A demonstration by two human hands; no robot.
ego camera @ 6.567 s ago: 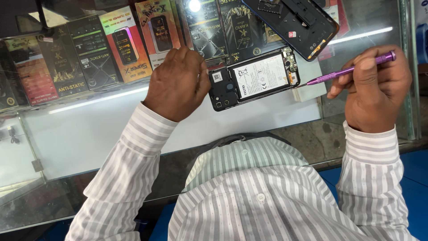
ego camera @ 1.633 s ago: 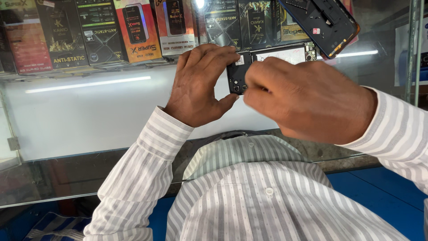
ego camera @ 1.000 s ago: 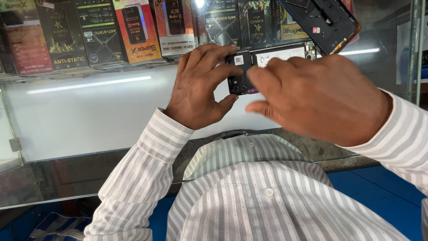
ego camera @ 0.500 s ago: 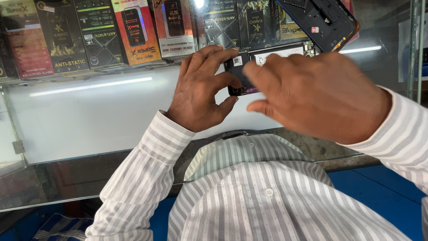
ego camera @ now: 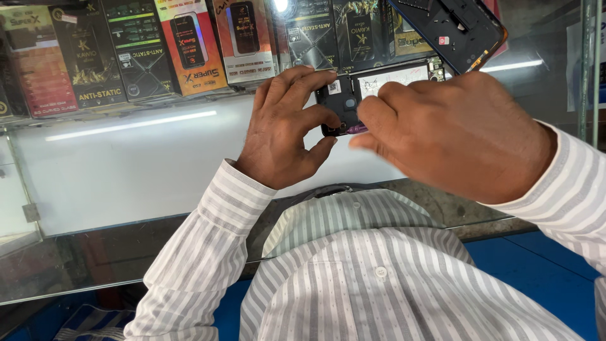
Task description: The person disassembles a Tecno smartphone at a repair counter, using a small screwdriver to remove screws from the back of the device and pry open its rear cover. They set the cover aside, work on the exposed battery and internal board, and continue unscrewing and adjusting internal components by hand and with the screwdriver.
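On the glass counter (ego camera: 126, 177) in front of the person lies an opened phone (ego camera: 353, 95), its back off and its insides facing up, with a white battery panel showing past the fingers. The left hand (ego camera: 284, 132) grips the phone's near end: the thumb is hooked under the lower corner and the fingers curl over the top edge, pinning it to the glass. The right hand (ego camera: 454, 136) sits just to the right of the phone and partly over it, closed with its fingers bunched together around a thin purple tool (ego camera: 356, 129); only a short purple piece shows between the two hands, close against the phone's lower edge, and whether its tip touches the phone cannot be told. Just beyond the phone, to its upper right, a dark phone back cover (ego camera: 451, 28) with an orange rim lies tilted, its inner side up, well clear of both hands. Behind the phone, along the far side under the glass, stands a row of flat retail boxes (ego camera: 189, 44) in red, black and orange, each picturing a phone. Nearer than the phone, both striped shirt sleeves (ego camera: 208, 252) reach up from the bottom of the view toward it
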